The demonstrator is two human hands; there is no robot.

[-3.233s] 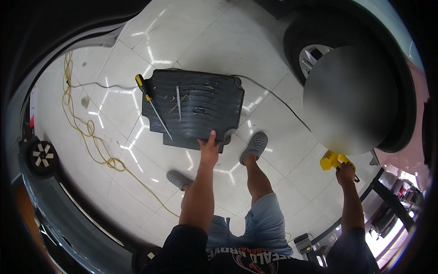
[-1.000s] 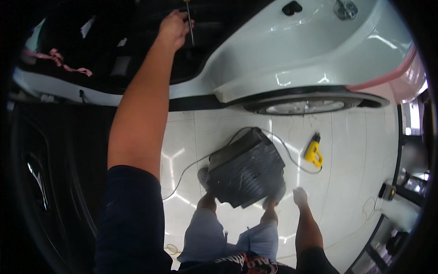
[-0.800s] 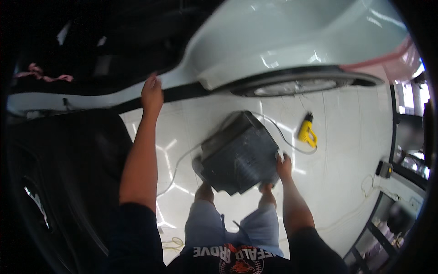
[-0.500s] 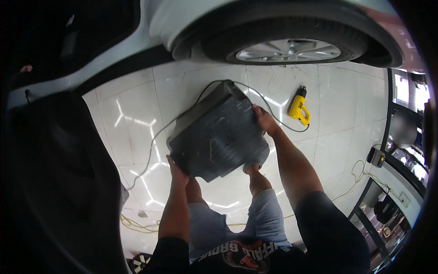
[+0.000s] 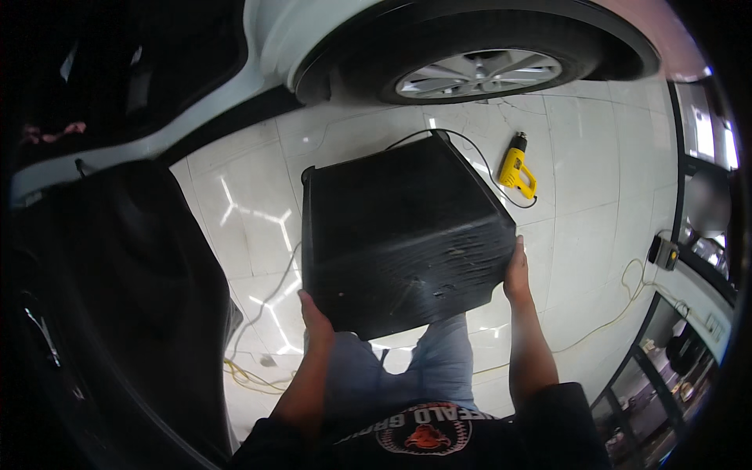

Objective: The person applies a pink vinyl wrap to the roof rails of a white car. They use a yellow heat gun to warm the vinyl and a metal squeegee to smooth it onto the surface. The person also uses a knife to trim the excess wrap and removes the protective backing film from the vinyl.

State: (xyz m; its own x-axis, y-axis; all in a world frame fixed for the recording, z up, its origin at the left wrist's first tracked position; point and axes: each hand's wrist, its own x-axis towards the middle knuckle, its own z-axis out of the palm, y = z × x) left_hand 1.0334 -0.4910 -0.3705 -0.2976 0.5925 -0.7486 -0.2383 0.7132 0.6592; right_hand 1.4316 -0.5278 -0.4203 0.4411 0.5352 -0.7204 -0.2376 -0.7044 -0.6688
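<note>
A black plastic stool was held between two bare hands.
It was in front of the person's blue shorts, its scuffed, ridged face nearest them; the left hand gripped the stool's left edge, the right hand its right edge. Beyond the stool's far right corner, a yellow heat gun lay on the tiled floor. A car wheel stood past the stool's far side, a dark car door to its left.

Feet are concealed by the black ribbed piece. The white car is cut off at the far edge. A grey patch, right, is blurred.
</note>
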